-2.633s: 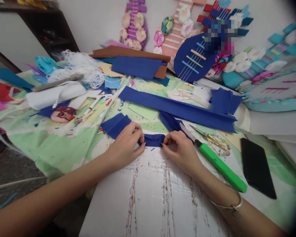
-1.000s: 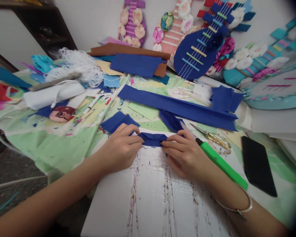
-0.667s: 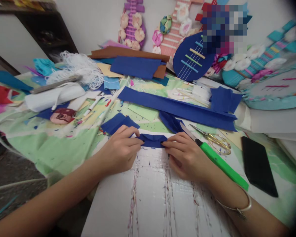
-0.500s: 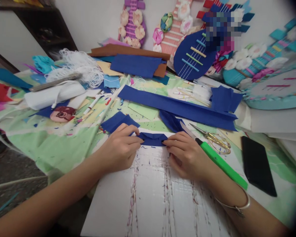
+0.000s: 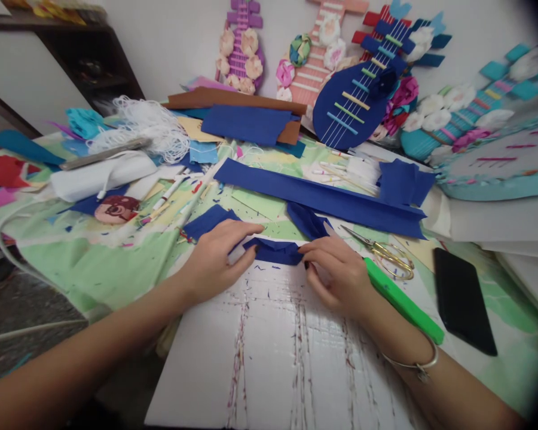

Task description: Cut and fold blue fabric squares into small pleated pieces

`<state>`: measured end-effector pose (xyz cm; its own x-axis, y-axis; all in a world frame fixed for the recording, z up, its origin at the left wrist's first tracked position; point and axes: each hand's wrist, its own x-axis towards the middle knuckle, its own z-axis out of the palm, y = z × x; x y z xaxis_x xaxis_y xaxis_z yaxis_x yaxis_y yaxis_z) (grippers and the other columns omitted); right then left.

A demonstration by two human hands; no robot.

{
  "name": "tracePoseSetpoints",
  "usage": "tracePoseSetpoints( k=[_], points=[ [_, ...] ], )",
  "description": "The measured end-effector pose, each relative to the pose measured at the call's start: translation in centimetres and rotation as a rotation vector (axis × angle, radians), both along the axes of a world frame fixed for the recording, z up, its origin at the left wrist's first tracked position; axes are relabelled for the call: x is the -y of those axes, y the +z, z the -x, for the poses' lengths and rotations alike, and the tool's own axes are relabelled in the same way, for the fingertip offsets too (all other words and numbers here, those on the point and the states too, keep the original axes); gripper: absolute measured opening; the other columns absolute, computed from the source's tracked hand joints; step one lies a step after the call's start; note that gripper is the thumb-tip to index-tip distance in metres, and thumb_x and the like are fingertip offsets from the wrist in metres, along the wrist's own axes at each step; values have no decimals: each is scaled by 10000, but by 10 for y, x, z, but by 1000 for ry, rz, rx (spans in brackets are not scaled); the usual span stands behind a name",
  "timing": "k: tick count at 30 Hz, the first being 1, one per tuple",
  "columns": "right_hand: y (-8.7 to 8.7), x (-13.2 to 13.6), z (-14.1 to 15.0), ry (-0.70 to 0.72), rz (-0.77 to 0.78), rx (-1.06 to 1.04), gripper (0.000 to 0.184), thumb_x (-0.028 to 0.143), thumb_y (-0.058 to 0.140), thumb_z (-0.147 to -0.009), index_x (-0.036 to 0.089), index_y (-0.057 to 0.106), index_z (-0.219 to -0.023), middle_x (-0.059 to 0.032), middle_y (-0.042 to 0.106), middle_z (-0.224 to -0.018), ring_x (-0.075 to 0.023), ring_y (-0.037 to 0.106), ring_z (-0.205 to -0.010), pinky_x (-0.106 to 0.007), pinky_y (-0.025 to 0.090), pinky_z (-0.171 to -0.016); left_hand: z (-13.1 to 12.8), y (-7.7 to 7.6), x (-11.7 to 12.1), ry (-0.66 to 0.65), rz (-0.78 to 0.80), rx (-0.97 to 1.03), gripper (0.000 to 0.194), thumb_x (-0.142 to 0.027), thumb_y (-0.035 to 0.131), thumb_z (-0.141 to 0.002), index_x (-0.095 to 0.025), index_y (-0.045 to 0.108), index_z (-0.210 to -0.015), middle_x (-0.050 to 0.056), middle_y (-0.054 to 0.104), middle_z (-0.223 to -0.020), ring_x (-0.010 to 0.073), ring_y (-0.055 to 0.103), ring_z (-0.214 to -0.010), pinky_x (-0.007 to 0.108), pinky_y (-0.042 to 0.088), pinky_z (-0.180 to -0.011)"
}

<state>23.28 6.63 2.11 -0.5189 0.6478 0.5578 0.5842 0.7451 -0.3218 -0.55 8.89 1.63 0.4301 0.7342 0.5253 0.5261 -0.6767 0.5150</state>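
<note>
A short folded strip of dark blue paper [image 5: 278, 252] lies at the far end of a scored white board [image 5: 269, 334]. My left hand [image 5: 219, 257] is at its left end, thumb and forefinger spread apart, the thumb close to the strip's edge. At the right end, the fingertips of my right hand [image 5: 336, 269] are closed on the strip's corner. Beyond the board are a loose blue piece [image 5: 210, 222], a crumpled blue piece [image 5: 307, 221] and a long folded blue strip [image 5: 323, 197].
Gold-handled scissors [image 5: 390, 257], a green-handled cutter [image 5: 403, 301] and a black phone [image 5: 464, 301] lie to the right. White cord [image 5: 138, 128] and a plush face [image 5: 116, 209] are at left. Decorated lute shapes, one blue [image 5: 341, 107], lean on the wall.
My left forefinger has lifted off the blue strip and spread away from the thumb. My right hand stays at the strip's right end. The view has shifted slightly.
</note>
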Motion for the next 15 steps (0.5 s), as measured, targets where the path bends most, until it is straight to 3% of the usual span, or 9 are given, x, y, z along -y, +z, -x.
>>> tracePoseSetpoints(
  k=[2,5,9,15],
  points=[
    [0,-2,1,-51,37,-20,128,85,500,-797,153,585,-866,-121,665,-897,-218,606,-852,-384,498,-765,-5,7,-6,35,134,-32,216,-241,529,-869,-161,587,-1060,77,647,-1032,186,594,-929,317,484,-789],
    [-4,-4,1,-120,99,22,169,138,492,-844,149,568,-995,-118,647,-935,-232,593,-904,-408,483,-815,-14,15,-19,18,214,-192,244,-296,553,-840,-146,576,-1031,93,613,-1046,222,565,-977,348,460,-828],
    [-11,-8,0,-163,222,45,267,210,512,-866,116,541,-1114,-139,632,-986,-242,582,-925,-408,478,-816,-24,11,-37,-18,350,-399,194,-330,579,-816,-154,580,-898,82,604,-909,242,555,-915,355,439,-784],
    [-12,-9,0,-142,388,-39,336,232,555,-849,150,516,-1172,-108,634,-991,-220,565,-921,-389,465,-834,-24,0,-40,-73,388,-307,175,-228,627,-763,-177,562,-917,55,589,-963,215,520,-960,326,417,-817]
  ],
)
